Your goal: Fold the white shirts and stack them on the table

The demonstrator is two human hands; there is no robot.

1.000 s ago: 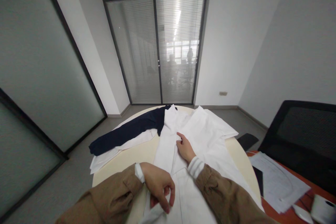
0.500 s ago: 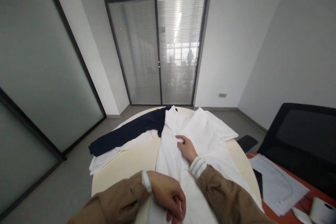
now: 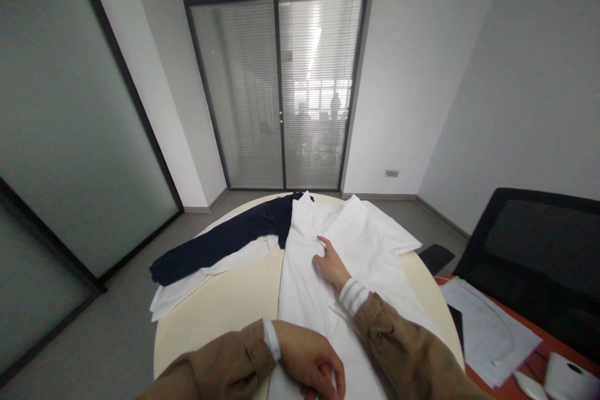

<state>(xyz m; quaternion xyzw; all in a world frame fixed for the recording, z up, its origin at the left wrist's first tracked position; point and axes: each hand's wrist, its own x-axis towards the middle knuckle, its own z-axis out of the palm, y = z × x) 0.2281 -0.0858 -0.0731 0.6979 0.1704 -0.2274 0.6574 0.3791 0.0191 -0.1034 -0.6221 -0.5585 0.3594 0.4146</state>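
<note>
A white shirt [image 3: 365, 244] lies spread on a round cream table [image 3: 225, 300]. My right hand [image 3: 330, 262] rests flat on the shirt's middle, fingers stretched out toward the collar. My left hand [image 3: 312, 365] is at the near edge, its fingers curled and pinching the shirt's lower hem. Both arms wear brown sleeves with white cuffs. A dark navy garment [image 3: 225, 240] lies to the left over another white garment [image 3: 201, 278].
A black office chair [image 3: 539, 256] stands at the right beside an orange desk [image 3: 557, 347] with papers [image 3: 487, 328] and a white object [image 3: 567, 378]. Glass sliding doors with blinds [image 3: 281, 87] are ahead. A frosted glass wall [image 3: 60, 119] is on the left.
My left hand has slid right and nearer along the shirt's hem, closing on the cloth. My right hand stayed in place on the shirt. The view shifted slightly.
</note>
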